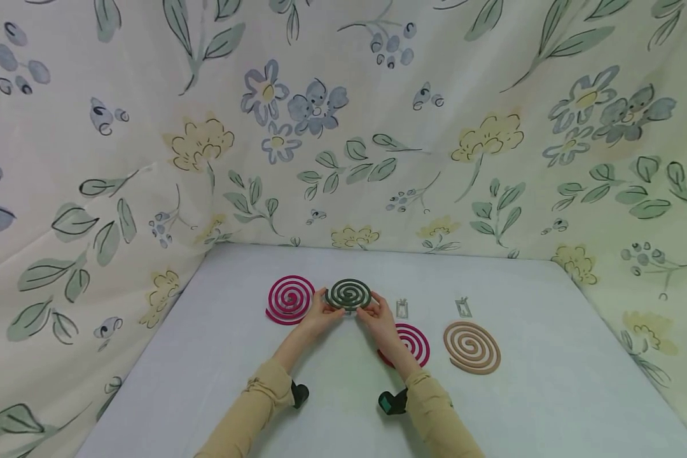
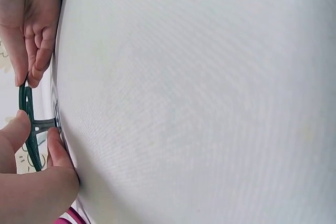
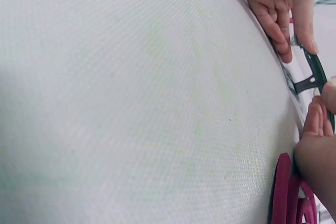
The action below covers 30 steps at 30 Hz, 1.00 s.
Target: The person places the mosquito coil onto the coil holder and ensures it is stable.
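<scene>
A dark green mosquito coil (image 1: pixel 348 294) is level just above the table, between my hands. My left hand (image 1: pixel 322 314) pinches its left edge, and my right hand (image 1: pixel 380 317) pinches the right edge. Under the coil a small metal stand (image 2: pixel 44 125) rises from the table to its middle. In the left wrist view, left-hand fingertips are near the stand's base while the thumb rests on the coil. The right wrist view shows the same stand (image 3: pixel 304 84) and the green coil's thin edge (image 3: pixel 315 69). How firmly coil and stand are joined, I cannot tell.
A magenta coil (image 1: pixel 291 299) lies left of my left hand. Another magenta coil (image 1: pixel 415 343) is partly under my right forearm, with a tan coil (image 1: pixel 472 347) to its right. Two flat metal stands (image 1: pixel 402 308) lie behind them. Floral cloth (image 1: pixel 343 184) hangs behind the white table.
</scene>
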{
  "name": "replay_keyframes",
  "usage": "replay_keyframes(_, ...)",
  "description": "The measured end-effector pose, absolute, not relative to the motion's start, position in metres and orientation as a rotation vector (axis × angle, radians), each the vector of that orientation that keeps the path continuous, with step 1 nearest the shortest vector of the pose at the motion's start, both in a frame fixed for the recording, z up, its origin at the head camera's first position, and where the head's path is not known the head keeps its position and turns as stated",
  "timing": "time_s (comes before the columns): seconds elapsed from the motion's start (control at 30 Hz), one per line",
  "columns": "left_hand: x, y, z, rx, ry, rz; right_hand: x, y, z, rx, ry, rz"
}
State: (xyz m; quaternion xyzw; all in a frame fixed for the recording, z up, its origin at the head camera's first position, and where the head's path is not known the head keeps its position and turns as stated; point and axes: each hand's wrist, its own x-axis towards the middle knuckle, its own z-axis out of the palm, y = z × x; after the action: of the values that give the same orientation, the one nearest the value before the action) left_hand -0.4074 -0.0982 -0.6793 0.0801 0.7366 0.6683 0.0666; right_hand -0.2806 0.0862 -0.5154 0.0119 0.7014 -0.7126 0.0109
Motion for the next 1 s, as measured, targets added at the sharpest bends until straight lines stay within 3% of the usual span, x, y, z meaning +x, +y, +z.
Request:
replay_keyframes(0.07, -0.434, -0.101, -0.719, 0.217, 2.202, 2.022, -0.277, 0.086, -0.508, 0.041, 2.172, -2.224)
replay_keyframes(0.3, -0.377, -0.096, -0.633, 0.245, 2.19, 2.049, -0.281, 0.086, -0.515, 0.045, 2.184, -2.215)
replay_keyframes(0.37, -0.396, -0.098, -0.664, 0.26, 2.175, 2.07, -0.281, 0.086, -0.515, 0.057, 2.196, -2.211)
replay_keyframes(0.43, -0.401, -0.098, -0.671, 0.255, 2.184, 2.066, -0.281, 0.086, -0.515, 0.068, 2.205, -2.204)
replay_keyframes(0.73, -0.392, -0.098, -0.661, 0.313, 2.143, 2.108, -0.282, 0.086, -0.516, 0.084, 2.219, -2.178)
replay_keyframes(1.0, -0.357, -0.095, -0.606, 0.272, 2.149, 2.079, -0.282, 0.086, -0.515, 0.084, 2.225, -2.173)
